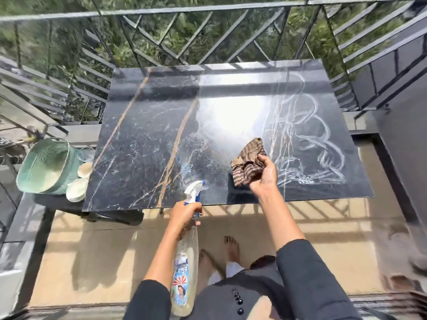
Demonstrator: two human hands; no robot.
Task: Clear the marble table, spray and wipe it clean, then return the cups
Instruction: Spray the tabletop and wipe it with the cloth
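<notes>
Table: the dark marble table (pixel 143 135), cleared, with spray mist at its near middle and white streaks (pixel 320 139) across its right side.
Left grip: my left grip (pixel 184 215) is clenched round the spray bottle (pixel 187 257), nozzle over the table's near edge.
Right grip: my right grip (pixel 265 174) is grasping a striped cloth (pixel 248 162) over the table.
Cups: pale cups (pixel 77 190) sit left of the table, beside a green basket (pixel 46 167).

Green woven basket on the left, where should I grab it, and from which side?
Probably pinch the green basket by its open rim at the left edge, fingers inside, thumb outside, coming from above left. It sits tipped, mouth facing you, and the cups and marble table crowd its right. Both hands are full: left hand holds the spray bottle, right hand the cloth.
</notes>
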